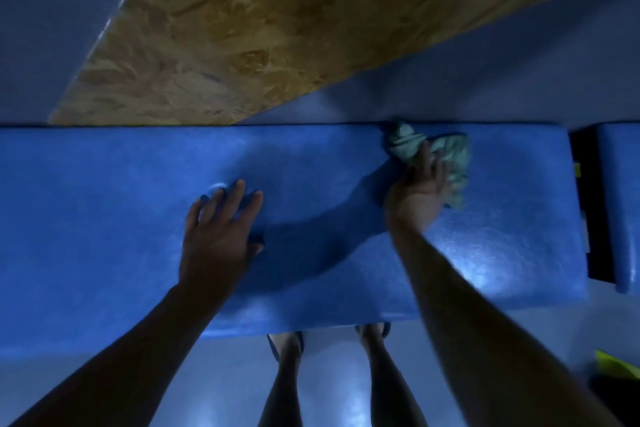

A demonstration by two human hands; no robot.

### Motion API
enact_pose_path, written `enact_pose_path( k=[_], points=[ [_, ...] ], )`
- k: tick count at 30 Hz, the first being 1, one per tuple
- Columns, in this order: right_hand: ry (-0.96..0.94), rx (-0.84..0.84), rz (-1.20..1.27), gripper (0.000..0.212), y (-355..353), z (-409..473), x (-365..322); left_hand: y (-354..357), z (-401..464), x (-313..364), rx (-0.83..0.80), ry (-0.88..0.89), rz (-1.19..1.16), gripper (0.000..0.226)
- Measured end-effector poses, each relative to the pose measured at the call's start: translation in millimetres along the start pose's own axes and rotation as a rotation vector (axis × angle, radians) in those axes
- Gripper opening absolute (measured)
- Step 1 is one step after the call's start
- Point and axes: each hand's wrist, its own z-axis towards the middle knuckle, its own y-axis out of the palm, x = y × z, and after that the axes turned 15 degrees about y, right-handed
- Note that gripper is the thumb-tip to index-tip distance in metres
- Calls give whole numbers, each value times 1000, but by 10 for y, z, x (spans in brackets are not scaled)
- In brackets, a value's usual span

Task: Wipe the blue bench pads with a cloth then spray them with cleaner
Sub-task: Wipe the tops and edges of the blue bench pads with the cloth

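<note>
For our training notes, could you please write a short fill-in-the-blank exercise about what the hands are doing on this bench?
1. The right hand holds a crumpled pale green ____ on the pad.
2. The left hand rests ____ on the long blue bench pad, holding nothing.
3. The cloth lies near the pad's ____ edge.
4. A second blue pad lies across a dark ____.

Missing words: cloth; flat; far; gap
</note>
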Motion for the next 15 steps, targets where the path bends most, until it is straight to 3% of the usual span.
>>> enact_pose_path(
  k=[2, 5, 9, 11, 15],
  points=[
    [-144, -62, -18, 62, 204, -501, -278, 13, 0, -5, -8, -12, -8, 91],
    [-597, -285, -111, 60, 304, -1094, -341, 28, 3, -8, -17, -18, -2, 88],
    [-1008, -406, -250, 60, 4, -564, -2, 64, -15, -46, 22, 17, -2, 84],
    [-956, -343, -328, 56, -235, -54, 298, 75, -24, -45, 59, 34, 0, 86],
    [-364, -186, -254, 45, -628, 401, 632, 71, -17, -21, 41, 14, -28, 86]
  ],
)
